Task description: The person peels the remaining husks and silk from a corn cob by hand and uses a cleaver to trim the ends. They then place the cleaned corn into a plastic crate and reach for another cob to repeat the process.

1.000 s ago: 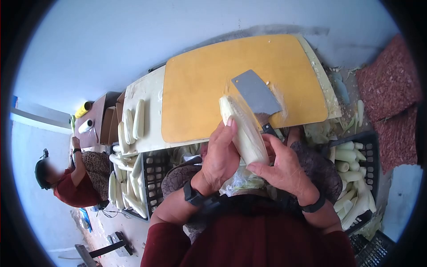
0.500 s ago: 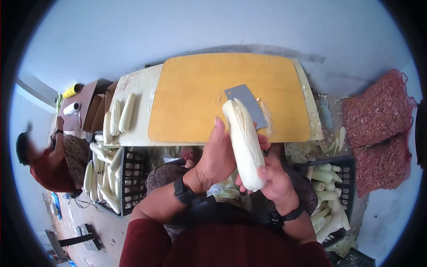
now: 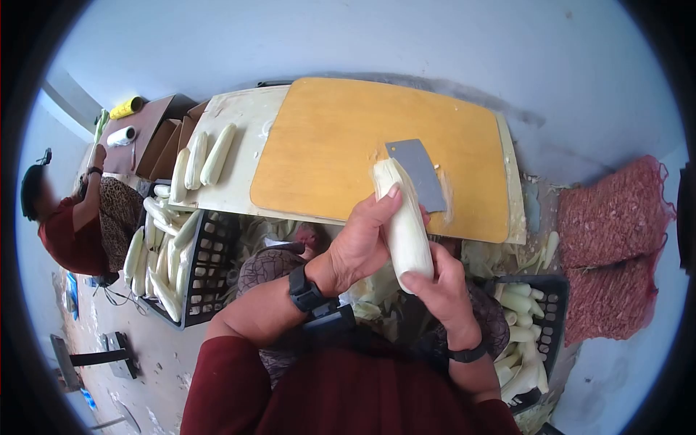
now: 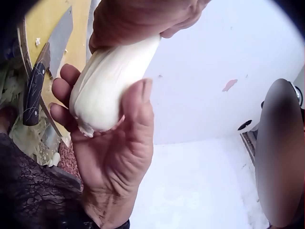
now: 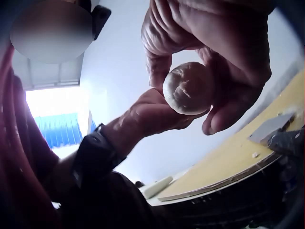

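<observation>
Both hands hold one ear of corn in pale husk (image 3: 408,243), tilted in front of the yellow board (image 3: 326,130). My left hand (image 3: 361,243) grips the upper part, its thumb lying along the husk. Around the lower end curls my right hand (image 3: 448,290), thumb on the near side. In the right wrist view the blunt butt of the corn (image 5: 188,88) faces the camera. A cleaver (image 3: 418,174) lies on the board just behind the corn. Its dark handle (image 4: 34,93) shows in the left wrist view, and fine strands lie beside the blade.
Several husked ears (image 3: 217,156) lie at the table's left end. A black crate (image 3: 210,254) of ears stands at the left, another (image 3: 557,304) at the right. Red mesh sacks (image 3: 616,225) lie far right. Another person (image 3: 76,225) sits at the left beside cardboard boxes.
The ear has been turned in the hands, its smoother side now showing. My left hand briefly loosened with its thumb lifted, then took hold again. The cleaver has stayed on the board.
</observation>
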